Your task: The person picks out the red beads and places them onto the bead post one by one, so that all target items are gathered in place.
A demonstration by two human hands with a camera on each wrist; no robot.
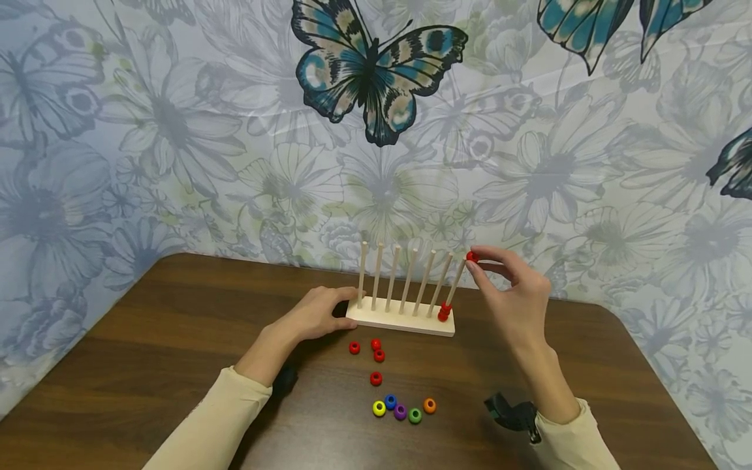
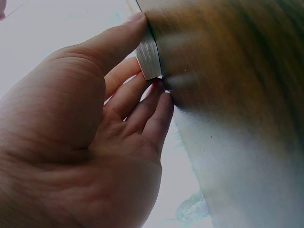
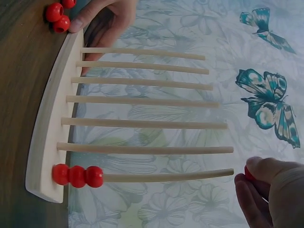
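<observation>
While the L hand (image 1: 314, 313) gripped one end of the wooden base (image 1: 399, 318) betw. thumb and fingers, the R hand (image 1: 517, 294) pinched a small red bead (image 1: 472, 256) right by the tip of the far-R peg (image 1: 455, 282). That peg's long axis ran up from the base w/ a slight lean R; per the R wrist view, the bead sat just past the tip, approx. in line, small gap betw. Hole direction: couldn't tell. R hand was nearer, L at opp. end. Three stacked beads (image 3: 77, 176) ringed the peg's foot.
</observation>
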